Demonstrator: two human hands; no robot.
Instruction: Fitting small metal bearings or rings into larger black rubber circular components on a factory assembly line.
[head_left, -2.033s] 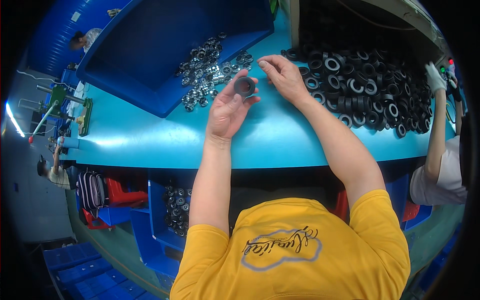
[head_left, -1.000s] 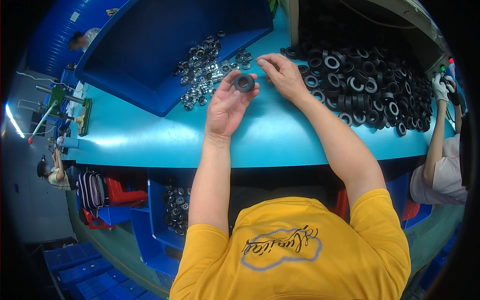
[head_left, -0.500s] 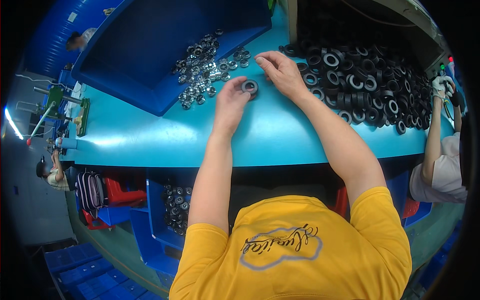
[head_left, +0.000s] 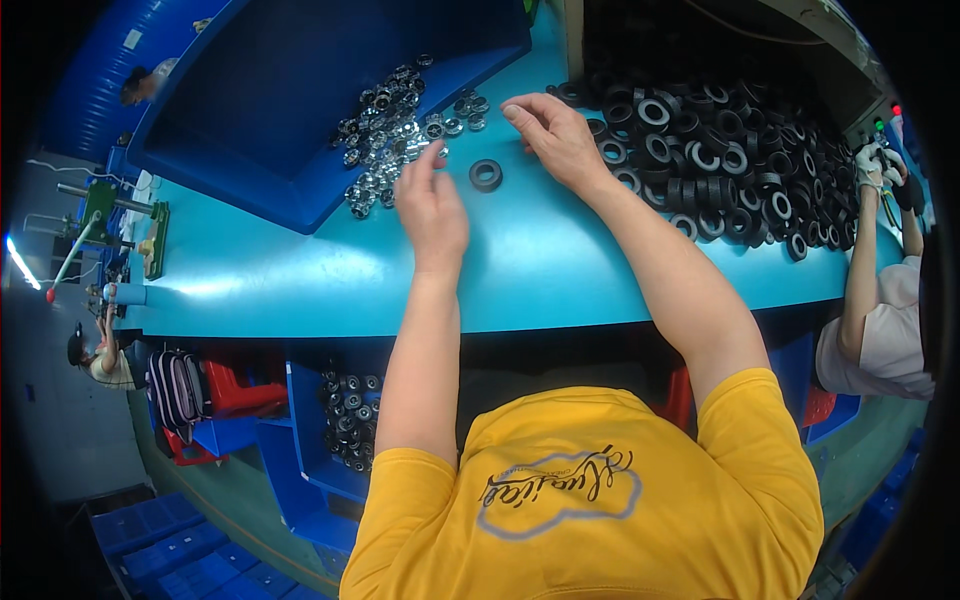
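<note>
A black rubber ring, like a small toy tyre [head_left: 486, 176], lies flat on the turquoise table between my hands, touched by neither. My left hand [head_left: 432, 215] is open beside the pile of shiny chrome wheel hubs [head_left: 385, 150], its fingers stretched toward the nearest ones. To the right of the ring, my right hand [head_left: 558, 138] hovers over the table with its thumb and fingers loosely extended. Nothing shows in it, though its palm side is partly hidden. Right of that hand spreads a big heap of black rubber rings [head_left: 720, 190].
The tilted blue bin [head_left: 290, 190] has hubs spilling from its mouth. A green hand press [head_left: 155, 240] stands at the table's left end. Under the table edge is a blue crate [head_left: 310, 420] with more wheels. A gloved co-worker [head_left: 880, 300] works at the far right.
My left hand has let go of the black ring, leaving it on the table, and moved left toward the chrome hubs. My right hand has hardly moved.
</note>
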